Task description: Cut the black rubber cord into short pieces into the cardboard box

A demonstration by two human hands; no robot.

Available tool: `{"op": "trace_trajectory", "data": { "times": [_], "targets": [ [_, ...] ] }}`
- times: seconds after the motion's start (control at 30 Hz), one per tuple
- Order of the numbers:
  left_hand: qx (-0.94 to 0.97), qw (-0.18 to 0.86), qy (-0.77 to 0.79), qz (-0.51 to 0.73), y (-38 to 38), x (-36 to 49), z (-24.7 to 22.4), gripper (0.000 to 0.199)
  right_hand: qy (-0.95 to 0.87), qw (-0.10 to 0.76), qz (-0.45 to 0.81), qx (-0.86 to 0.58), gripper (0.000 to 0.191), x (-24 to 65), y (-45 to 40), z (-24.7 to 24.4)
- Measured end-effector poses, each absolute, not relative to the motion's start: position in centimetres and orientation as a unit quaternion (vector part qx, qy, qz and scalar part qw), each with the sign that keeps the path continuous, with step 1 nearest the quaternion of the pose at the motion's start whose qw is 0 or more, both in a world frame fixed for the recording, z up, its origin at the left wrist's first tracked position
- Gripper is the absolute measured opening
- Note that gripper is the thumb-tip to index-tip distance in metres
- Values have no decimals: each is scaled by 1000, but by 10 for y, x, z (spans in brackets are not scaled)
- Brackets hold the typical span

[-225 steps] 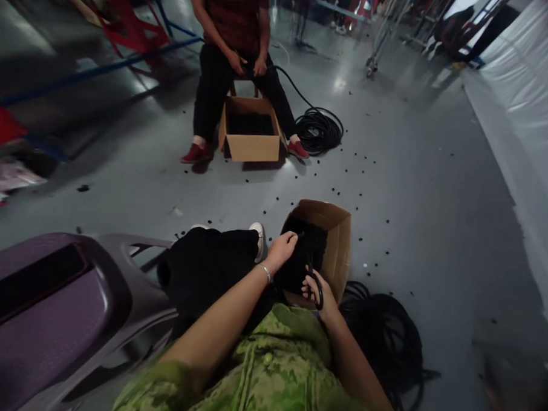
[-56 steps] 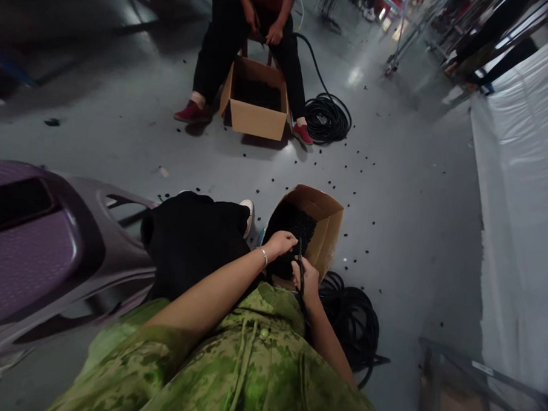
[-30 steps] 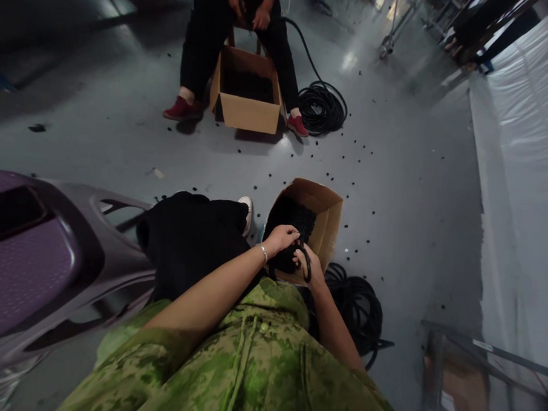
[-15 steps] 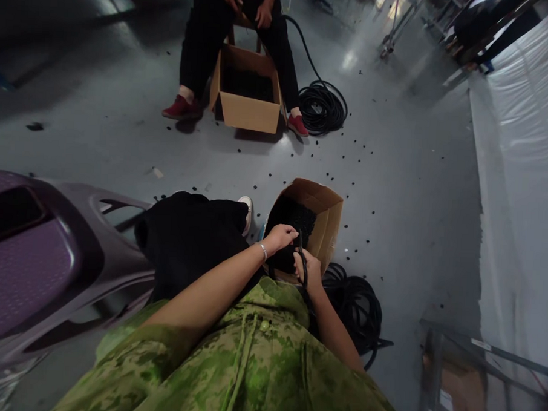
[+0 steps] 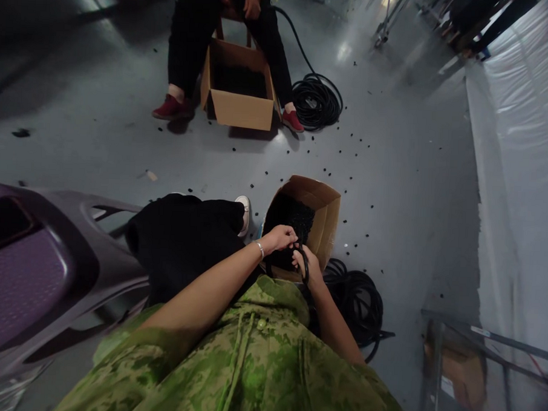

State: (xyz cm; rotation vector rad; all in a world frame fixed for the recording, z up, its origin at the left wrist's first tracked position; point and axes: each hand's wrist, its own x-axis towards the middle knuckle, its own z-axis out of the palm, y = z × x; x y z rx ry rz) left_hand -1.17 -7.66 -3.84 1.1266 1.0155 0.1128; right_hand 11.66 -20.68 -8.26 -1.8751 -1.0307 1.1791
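Both my hands are over a cardboard box (image 5: 325, 223) that holds many small black pieces (image 5: 296, 217). My left hand (image 5: 280, 236), with a silver bracelet at its wrist, is closed in a pinch; what sits between the fingertips is too small to make out. Close beside it on the right, my right hand (image 5: 310, 266) is closed around the black handles of a cutting tool (image 5: 305, 264), which looks like scissors. The tool's tip lies near my left fingertips. To the right of the box, black hose (image 5: 358, 300) lies coiled on the floor.
A seated person in red shoes (image 5: 171, 109) has a second cardboard box (image 5: 242, 109) between the legs, beside another hose coil (image 5: 318, 101). A purple and grey chair (image 5: 30, 279) stands at left with a dark phone-like object on it. Small black bits dot the floor.
The view has shifted slightly. The tool's tip has dropped from upright beside my left fingertips to lower between my hands. Both hands keep their closed grips.
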Motion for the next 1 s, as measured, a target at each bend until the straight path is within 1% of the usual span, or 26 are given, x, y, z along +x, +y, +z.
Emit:
{"op": "trace_trajectory", "data": {
  "times": [0.1, 0.2, 0.33, 0.43, 0.57, 0.7, 0.77, 1.0],
  "targets": [
    [514, 730, 450, 35, -76, -12, -41, 20, -402, 344, 453, -717, 56, 117, -210, -80],
    [495, 726, 475, 43, -76, -10, -45, 22, -399, 328, 433, -739, 59, 112, -216, -79],
    [477, 720, 503, 41, -76, -7, -50, 20, -395, 327, 406, -757, 61, 102, -222, -83],
    [488, 701, 518, 38, -77, -6, -53, 18, -389, 338, 404, -755, 60, 97, -221, -89],
    [514, 681, 519, 41, -77, -7, -59, 14, -349, 349, 442, -749, 60, 98, -216, -97],
    [519, 701, 489, 18, -76, -8, -64, 24, -335, 354, 477, -732, 60, 103, -212, -99],
    [510, 704, 494, 15, -75, -7, -65, 27, -351, 357, 464, -731, 57, 104, -213, -99],
    [460, 703, 542, 30, -76, -5, -60, 22, -369, 346, 414, -757, 54, 93, -215, -101]
  ]
}}
